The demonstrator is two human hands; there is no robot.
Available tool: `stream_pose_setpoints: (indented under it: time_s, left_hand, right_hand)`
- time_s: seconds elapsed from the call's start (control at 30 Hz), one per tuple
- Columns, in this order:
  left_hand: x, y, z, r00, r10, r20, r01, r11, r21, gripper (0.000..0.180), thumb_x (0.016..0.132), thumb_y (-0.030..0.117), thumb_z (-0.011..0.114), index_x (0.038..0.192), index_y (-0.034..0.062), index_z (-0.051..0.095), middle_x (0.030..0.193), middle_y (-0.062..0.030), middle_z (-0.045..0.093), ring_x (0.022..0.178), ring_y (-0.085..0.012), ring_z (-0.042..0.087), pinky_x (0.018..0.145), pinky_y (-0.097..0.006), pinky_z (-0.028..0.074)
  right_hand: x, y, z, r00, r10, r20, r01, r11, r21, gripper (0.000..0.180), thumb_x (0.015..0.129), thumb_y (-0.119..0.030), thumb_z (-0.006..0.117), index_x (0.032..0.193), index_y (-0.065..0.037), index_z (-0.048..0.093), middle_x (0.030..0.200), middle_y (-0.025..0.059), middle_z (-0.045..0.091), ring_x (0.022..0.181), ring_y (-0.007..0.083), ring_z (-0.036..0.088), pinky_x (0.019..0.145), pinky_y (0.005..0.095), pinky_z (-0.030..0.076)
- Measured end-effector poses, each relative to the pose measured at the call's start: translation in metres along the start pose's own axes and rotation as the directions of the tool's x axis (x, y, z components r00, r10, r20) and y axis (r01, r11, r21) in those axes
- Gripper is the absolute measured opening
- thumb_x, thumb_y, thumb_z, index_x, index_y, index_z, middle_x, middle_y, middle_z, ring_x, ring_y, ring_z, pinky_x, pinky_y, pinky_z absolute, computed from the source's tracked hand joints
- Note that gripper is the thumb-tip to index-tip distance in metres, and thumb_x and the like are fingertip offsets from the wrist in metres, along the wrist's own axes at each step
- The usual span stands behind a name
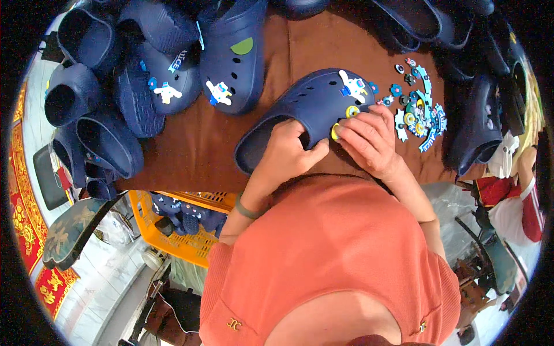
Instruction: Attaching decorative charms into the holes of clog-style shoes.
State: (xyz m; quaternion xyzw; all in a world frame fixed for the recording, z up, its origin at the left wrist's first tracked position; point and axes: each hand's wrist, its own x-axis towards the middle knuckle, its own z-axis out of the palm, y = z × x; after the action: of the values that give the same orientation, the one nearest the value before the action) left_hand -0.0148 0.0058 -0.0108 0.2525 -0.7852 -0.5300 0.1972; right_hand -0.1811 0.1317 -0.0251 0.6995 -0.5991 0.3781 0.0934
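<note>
A navy clog (309,95) lies on the brown-covered table in front of me, its toe pointing to the upper right. Gripping the side of its opening is my left hand (290,151), with fingers inside the shoe and thumb along the outer wall. My right hand (370,141) pinches a small yellow shoe charm (335,132) against the clog's near side. A white cartoon-animal charm (353,89) sits on the toe, and a round yellow charm (351,111) is close to my right fingers. Just right of the toe is a loose pile of charms (424,115) in blue, white and yellow.
Several navy clogs (234,57) crowd the table's left and far sides, some bearing charms. More clogs (476,124) stand at the right. Below the table edge is an orange basket (167,239) holding shoes. Another person's arm (526,164) shows at the far right.
</note>
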Motion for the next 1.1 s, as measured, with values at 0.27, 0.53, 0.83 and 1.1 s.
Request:
stream_pose_setpoints:
  time_s: [0.27,0.53,0.83,1.1]
  left_hand:
    - [0.000,-0.001,-0.001,1.000,-0.010,-0.011,0.008,0.989,-0.146,0.020,0.071,0.010,0.073,0.084,-0.0022,0.065,0.075,-0.0169,0.065,0.068,-0.0317,0.064,0.064,-0.037,0.050]
    - [0.000,-0.007,0.004,0.988,0.146,-0.059,-0.152,0.983,-0.104,0.016,0.071,0.004,0.069,0.086,-0.0011,0.066,0.078,-0.0179,0.064,0.070,-0.0328,0.063,0.064,-0.037,0.050]
    - [-0.002,-0.005,0.004,0.987,0.155,-0.036,-0.158,0.981,-0.110,0.015,0.071,0.003,0.067,0.085,-0.0014,0.065,0.079,-0.0183,0.064,0.071,-0.0336,0.063,0.064,-0.037,0.050]
    - [0.001,-0.008,0.009,0.983,0.168,-0.073,-0.177,0.972,-0.151,0.018,0.074,0.010,0.074,0.085,-0.0010,0.065,0.078,-0.0178,0.065,0.067,-0.0341,0.063,0.061,-0.038,0.050]
  right_hand:
    - [-0.001,-0.003,-0.004,0.999,-0.024,0.022,0.025,0.999,-0.041,0.040,0.066,-0.004,0.078,0.104,-0.010,0.070,0.099,0.0038,0.064,0.089,0.0222,0.059,0.087,0.0458,0.044]
    - [0.007,-0.031,-0.014,0.962,0.026,0.270,0.064,0.945,-0.321,0.040,0.070,-0.016,0.063,0.108,-0.006,0.070,0.112,0.0037,0.061,0.102,0.0202,0.058,0.093,0.0484,0.042]
    - [0.014,-0.014,-0.012,0.962,-0.061,0.265,0.119,0.971,-0.209,0.037,0.071,-0.014,0.063,0.106,-0.005,0.069,0.107,0.0056,0.063,0.100,0.0208,0.060,0.094,0.0494,0.041]
    - [0.009,-0.028,0.004,0.977,0.210,0.028,-0.202,0.964,-0.171,0.032,0.069,-0.013,0.073,0.101,-0.009,0.069,0.094,0.0034,0.063,0.087,0.0203,0.060,0.087,0.0433,0.040]
